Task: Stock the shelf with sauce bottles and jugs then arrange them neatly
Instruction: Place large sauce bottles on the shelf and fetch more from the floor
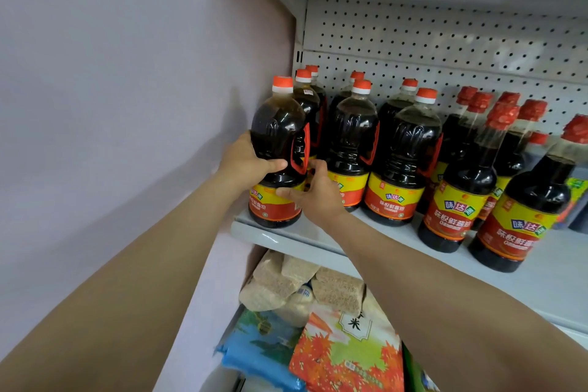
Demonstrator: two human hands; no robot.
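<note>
Pale lilac wall (111, 73), perforated back panel (445, 41); grain bags (286, 283), maple-leaf rice bag (346, 356) below

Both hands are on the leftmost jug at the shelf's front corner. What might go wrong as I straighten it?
1. The dark sauce jug with the orange cap stands right at the grey metal shelf's front left corner; a push outward might tip it off.
2. The right hand sits squeezed between it and the neighbouring dark jug, so turning may knock that one.
3. The left hand grips glossy plastic, which may slip.
</note>
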